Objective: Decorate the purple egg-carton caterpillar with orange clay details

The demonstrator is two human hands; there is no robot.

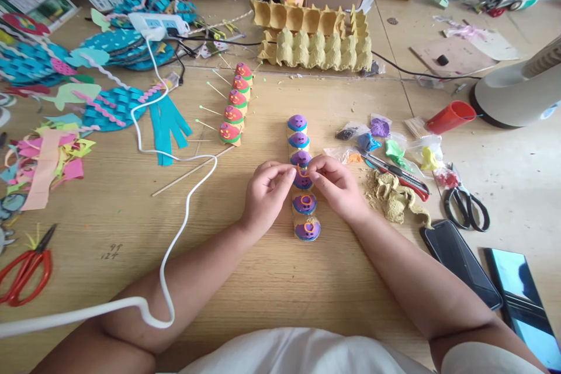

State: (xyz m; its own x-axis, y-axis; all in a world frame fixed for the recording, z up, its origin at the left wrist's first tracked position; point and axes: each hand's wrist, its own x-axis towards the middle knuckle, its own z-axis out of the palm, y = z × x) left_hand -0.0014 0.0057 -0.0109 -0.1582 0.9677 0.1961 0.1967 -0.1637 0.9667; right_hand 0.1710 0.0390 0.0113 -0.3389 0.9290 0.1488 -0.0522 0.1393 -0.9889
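Observation:
A thin orange clay strand (302, 173) is pinched at its ends between my left hand (268, 191) and my right hand (337, 182), both closed at the fingertips. It curves just over the fourth cup of a purple egg-carton row (304, 203). The row's domes have purple tops, blue edges and small dark faces. Orange clay rings lie on the two domes nearest me; the far three show none. To the upper left stands a red and green egg-carton row (235, 106) with pins sticking out of its sides.
Clay bags (397, 152), a red cutter (409, 180), carton scraps (394, 196), black scissors (467, 207) and phones lie right. A white cable (187, 210) crosses the left side, near red scissors (28, 269). Egg cartons (324, 49) stand at the back.

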